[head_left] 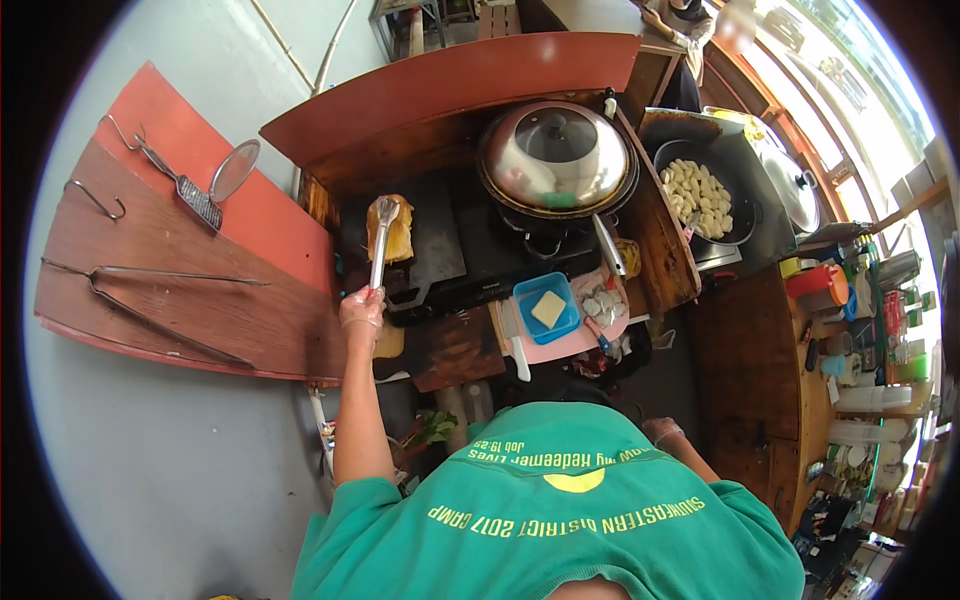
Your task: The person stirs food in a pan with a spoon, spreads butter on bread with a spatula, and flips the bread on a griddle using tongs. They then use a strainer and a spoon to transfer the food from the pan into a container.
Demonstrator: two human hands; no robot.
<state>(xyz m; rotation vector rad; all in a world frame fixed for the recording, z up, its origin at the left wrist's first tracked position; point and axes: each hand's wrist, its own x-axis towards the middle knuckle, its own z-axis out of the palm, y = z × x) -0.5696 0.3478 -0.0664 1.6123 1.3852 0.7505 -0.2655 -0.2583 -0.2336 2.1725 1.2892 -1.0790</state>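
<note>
Toast [392,232] flat on the black griddle [430,240], just left of the lidded wok [556,158], pinched by tongs [380,243] clenched in the left hand [361,307]. Could scorch if left sitting, or slip off that griddle if the squeeze slackens. Right hand [662,432] low beside the green shirt [560,500], can't tell its grip.

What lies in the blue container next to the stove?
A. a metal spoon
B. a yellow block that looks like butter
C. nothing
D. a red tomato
B: the blue container holds one pale yellow square block, with nothing else visible inside it.
</note>
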